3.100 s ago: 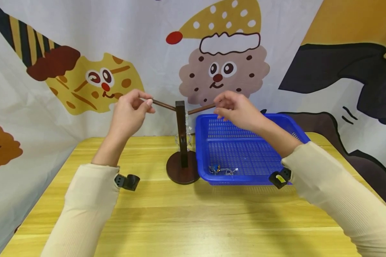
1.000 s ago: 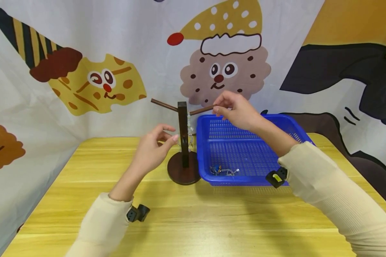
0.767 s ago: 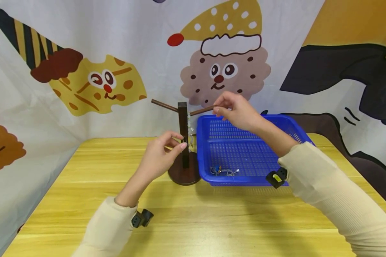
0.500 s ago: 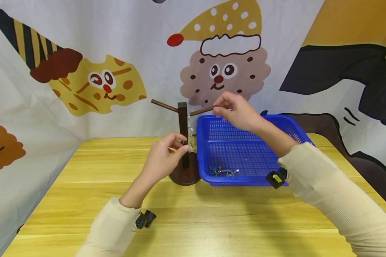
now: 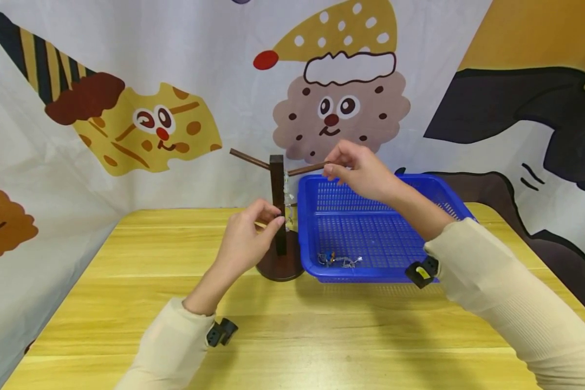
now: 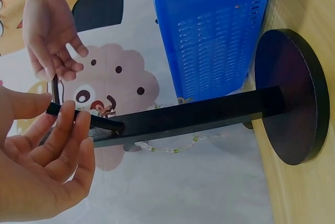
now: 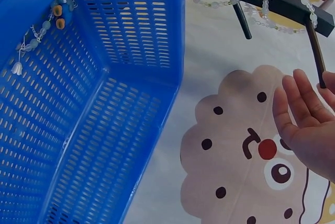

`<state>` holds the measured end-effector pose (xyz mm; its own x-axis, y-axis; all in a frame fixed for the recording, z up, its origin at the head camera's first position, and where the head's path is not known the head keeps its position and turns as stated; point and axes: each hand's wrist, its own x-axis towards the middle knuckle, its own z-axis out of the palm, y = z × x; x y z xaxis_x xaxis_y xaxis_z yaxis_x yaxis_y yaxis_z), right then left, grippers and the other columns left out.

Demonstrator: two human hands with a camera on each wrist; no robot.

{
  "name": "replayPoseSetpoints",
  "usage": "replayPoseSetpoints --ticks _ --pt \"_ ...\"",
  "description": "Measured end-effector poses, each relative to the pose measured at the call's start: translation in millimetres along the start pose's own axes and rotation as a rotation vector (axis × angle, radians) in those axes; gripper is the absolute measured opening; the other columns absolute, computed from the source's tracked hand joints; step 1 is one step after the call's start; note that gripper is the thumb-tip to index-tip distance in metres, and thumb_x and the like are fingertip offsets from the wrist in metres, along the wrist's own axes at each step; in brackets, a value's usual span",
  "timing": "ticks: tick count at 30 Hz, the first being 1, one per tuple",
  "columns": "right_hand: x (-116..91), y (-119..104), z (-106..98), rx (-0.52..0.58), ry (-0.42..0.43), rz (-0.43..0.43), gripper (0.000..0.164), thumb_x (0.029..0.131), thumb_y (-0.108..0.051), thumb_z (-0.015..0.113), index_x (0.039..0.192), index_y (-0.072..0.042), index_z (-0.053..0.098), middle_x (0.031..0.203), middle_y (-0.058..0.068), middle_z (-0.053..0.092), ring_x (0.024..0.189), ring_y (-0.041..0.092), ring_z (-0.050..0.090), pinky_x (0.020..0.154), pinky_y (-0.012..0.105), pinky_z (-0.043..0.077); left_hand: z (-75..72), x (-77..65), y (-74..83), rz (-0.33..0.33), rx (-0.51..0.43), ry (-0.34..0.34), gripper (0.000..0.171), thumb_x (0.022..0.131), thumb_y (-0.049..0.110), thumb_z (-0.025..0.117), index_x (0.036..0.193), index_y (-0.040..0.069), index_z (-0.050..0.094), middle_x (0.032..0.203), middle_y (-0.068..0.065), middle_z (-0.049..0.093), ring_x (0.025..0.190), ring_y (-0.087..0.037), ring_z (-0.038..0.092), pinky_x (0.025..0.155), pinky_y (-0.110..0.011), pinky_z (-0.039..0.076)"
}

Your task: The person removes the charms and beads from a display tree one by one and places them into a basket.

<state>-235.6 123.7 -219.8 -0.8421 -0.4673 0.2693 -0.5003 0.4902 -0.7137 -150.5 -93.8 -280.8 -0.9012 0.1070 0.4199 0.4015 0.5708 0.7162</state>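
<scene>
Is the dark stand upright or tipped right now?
Upright: in the head view, the stand rises straight from its round base, which sits flat on the table.

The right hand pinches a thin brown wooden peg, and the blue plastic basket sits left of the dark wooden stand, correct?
Not quite: the blue plastic basket sits right of the dark wooden stand, as the head view shows. The right hand does pinch a thin brown wooden peg.
</scene>
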Motion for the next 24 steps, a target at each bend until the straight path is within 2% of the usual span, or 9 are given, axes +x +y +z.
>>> replayPoseSetpoints --ticks 7,11,19,24 --pt "-4.8 0.8 -1.3 -0.003 -0.021 -0.022 0.009 0.093 -0.008 0.053 0.097 0.000 0.054 0.089 0.010 0.062 0.076 0.022 0.057 0.069 0.033 0.047 -5.7 -0.6 -2.8 -0.050 0.005 -0.010 0.010 0.086 0.011 0.063 0.093 0.004 0.061 0.083 -0.006 0.065 0.079 -0.019 0.061 0.068 -0.034 0.050" --pt "-7.6 0.2 -1.3 0.004 -0.038 -0.046 0.012 0.093 -0.010 0.053 0.097 0.001 0.055 0.089 0.011 0.061 0.077 0.021 0.057 0.070 0.033 0.046 -9.6 -0.7 -5.7 -0.052 0.012 -0.003 0.011 0.086 0.010 0.064 0.094 0.003 0.061 0.083 -0.007 0.066 0.079 -0.020 0.062 0.068 -0.034 0.050" --pt "-12.1 -2.7 1.0 0.093 -0.061 -0.081 0.001 0.091 -0.002 0.053 0.092 -0.001 0.052 0.091 0.019 0.062 0.081 0.019 0.060 0.072 0.031 0.047 -15.9 0.0 -9.7 -0.058 0.018 0.008 0.010 0.086 0.009 0.064 0.091 0.002 0.060 0.083 -0.008 0.065 0.080 -0.022 0.062 0.069 -0.036 0.050" --pt "-12.5 -6.7 1.2 0.128 -0.076 -0.091 0.005 0.090 -0.002 0.056 0.091 0.002 0.052 0.089 0.017 0.062 0.080 0.018 0.061 0.073 0.030 0.047 -19.5 0.6 -10.7 -0.055 0.019 0.003 0.009 0.086 0.009 0.063 0.090 0.001 0.060 0.082 -0.009 0.065 0.080 -0.023 0.062 0.070 -0.037 0.050"
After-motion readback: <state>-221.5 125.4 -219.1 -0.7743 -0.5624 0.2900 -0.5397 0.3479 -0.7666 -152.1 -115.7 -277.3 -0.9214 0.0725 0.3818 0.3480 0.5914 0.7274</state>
